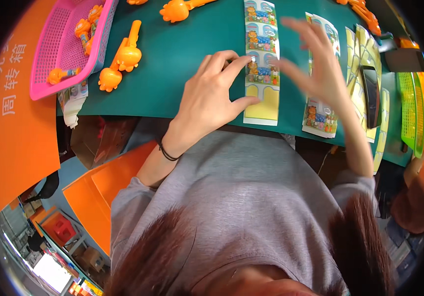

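A strip of cartoon stickers [262, 43] lies lengthwise on the green table, its near end a bare yellow backing [269, 104]. My left hand [212, 89] is at the strip's left edge, index fingertip by a printed sticker and thumb over the yellow part, the two spread apart. Above the strip's right side hovers my right hand [318, 64], slightly blurred, its fingers spread and nothing visible in them. Partly beneath that hand and forearm is a stack of sticker strips [320, 118].
Orange cartoon-headed toys [127, 58] lie at the left beside a pink basket [39, 79] holding more. Used yellow backing strips [356, 93] and a dark phone [371, 96] are at the right. A green basket [409, 113] stands beyond, near another person's arm [413, 170].
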### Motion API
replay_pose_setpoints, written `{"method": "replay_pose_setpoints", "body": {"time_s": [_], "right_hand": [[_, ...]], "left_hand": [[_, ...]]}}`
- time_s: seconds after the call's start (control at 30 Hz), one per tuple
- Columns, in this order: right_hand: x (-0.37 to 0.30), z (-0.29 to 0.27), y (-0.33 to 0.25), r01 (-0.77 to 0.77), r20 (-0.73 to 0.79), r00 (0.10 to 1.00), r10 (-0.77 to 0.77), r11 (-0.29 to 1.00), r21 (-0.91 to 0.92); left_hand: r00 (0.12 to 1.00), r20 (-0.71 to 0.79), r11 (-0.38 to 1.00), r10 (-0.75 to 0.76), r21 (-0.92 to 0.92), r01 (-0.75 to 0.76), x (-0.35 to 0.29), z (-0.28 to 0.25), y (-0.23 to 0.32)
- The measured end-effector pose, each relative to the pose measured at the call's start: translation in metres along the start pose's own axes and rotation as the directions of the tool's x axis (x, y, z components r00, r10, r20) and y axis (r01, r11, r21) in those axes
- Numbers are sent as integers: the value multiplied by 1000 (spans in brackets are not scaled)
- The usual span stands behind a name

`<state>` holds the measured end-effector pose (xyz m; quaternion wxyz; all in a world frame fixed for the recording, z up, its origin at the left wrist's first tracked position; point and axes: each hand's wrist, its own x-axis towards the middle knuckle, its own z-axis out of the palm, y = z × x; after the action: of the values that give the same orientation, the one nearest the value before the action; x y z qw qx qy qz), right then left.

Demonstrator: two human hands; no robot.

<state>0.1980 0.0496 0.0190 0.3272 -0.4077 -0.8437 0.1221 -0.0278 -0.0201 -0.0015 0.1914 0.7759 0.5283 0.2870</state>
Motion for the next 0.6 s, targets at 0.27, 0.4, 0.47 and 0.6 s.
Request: {"method": "replay_pose_setpoints", "body": {"time_s": [0.27, 0.4, 0.47, 0.6], "right_hand": [[77, 14, 64, -185, 333, 918, 214, 976, -117], [71, 13, 42, -499, 351, 865, 358, 545, 673], [71, 4, 34, -522, 368, 848, 383, 480, 705], [57, 0, 27, -508, 208, 839, 504, 586, 631]], "left_hand": [[997, -4, 996, -76, -41, 76, 0, 12, -3], [976, -31, 934, -216, -298, 197, -1, 7, -1], [949, 92, 855, -301, -414, 311, 0, 6, 0], [947, 231, 549, -223, -773, 318, 0, 14, -2]]}}
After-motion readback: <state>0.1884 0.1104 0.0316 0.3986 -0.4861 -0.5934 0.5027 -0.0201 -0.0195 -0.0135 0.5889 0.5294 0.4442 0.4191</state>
